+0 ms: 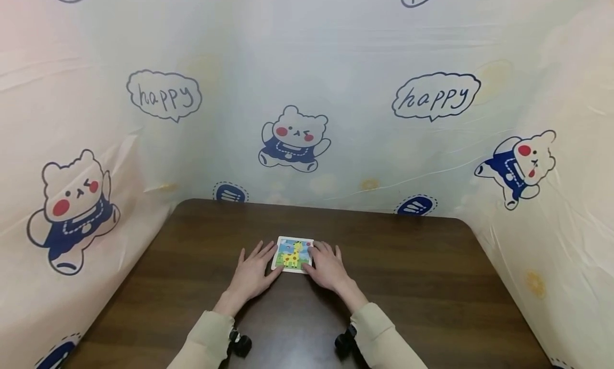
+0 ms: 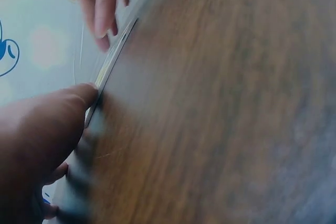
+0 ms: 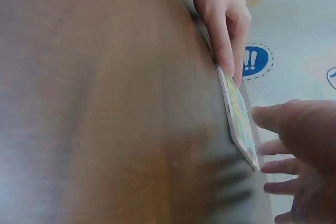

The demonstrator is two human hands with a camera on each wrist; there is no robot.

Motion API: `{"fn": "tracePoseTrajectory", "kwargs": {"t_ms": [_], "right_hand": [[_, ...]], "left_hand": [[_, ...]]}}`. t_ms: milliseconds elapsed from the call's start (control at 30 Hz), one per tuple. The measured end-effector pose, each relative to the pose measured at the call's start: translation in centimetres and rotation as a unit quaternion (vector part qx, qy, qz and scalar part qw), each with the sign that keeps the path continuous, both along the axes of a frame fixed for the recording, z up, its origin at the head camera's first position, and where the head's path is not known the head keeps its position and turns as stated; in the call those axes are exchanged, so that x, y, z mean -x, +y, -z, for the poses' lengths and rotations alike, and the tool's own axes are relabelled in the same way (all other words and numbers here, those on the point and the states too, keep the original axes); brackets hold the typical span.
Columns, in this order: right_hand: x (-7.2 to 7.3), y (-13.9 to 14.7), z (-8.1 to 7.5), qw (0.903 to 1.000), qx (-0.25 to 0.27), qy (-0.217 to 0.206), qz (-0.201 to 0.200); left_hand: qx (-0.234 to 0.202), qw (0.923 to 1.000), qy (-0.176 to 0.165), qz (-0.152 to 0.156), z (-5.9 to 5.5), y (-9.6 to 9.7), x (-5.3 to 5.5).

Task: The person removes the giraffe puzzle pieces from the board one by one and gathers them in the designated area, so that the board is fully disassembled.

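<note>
A small square picture board [image 1: 290, 259] with a white border and a yellow giraffe lies flat on the table between the two hands. On its left side, my left hand [image 1: 252, 272] lies with fingers stretched forward and its thumb at the near left corner. My right hand [image 1: 328, 266] is at the opposite side, its fingertips overlapping the right border and its thumb at the near right corner. In the right wrist view, the fingers of the right hand [image 3: 304, 156] are spread beside the board [image 3: 239, 114]. The left wrist view shows the left thumb [image 2: 86, 94] right at the board's thin edge.
The dark brown wooden table [image 1: 408, 283] has rounded far corners. Behind and around it hangs a pale curtain [image 1: 360, 54] printed with bears and "happy" speech bubbles. A small black device [image 1: 241, 345] sits at the left cuff, and another black device [image 1: 344, 343] at the right one.
</note>
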State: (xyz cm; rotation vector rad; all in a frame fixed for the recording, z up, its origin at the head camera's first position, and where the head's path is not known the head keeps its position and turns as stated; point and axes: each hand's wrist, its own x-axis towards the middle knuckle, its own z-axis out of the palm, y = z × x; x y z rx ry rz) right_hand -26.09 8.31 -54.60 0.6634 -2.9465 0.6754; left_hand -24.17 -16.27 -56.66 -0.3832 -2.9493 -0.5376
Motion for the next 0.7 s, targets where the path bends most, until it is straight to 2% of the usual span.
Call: {"fn": "tracePoseTrajectory", "kwargs": {"t_ms": [67,133,267,333,467,567,700], "right_hand": [[0.8,-0.5,-0.4,0.9999,0.010,0.013,0.002],[1.1,-1.2,-1.9,0.9997,0.025,-0.003,0.007],[2.9,-2.1,-1.2,0.9993,0.035,-0.009,0.007],[3.8,-2.3,-0.5,0.9987,0.051,-0.005,-0.001],[6.3,-2.4,2.8,0.9967,0.078,0.012,-0.015],[8.1,-2.6,5.3,0.9973,0.068,0.022,-0.017],[9.3,-3.0,6.5,0.9983,0.052,0.023,-0.018]], "left_hand": [[-0.002,1.0000,0.005,0.000,0.0,0.0,0.0],[-0.003,1.0000,0.002,0.000,0.0,0.0,0.0],[-0.002,1.0000,0.004,0.001,0.2,0.0,0.0],[-0.005,1.0000,0.002,0.002,0.3,0.0,0.0],[-0.010,0.9999,0.003,0.002,0.4,0.1,0.1],[-0.011,0.9999,0.003,-0.001,0.6,0.0,0.1],[-0.011,0.9999,0.003,-0.004,0.7,-0.1,0.2]]}}
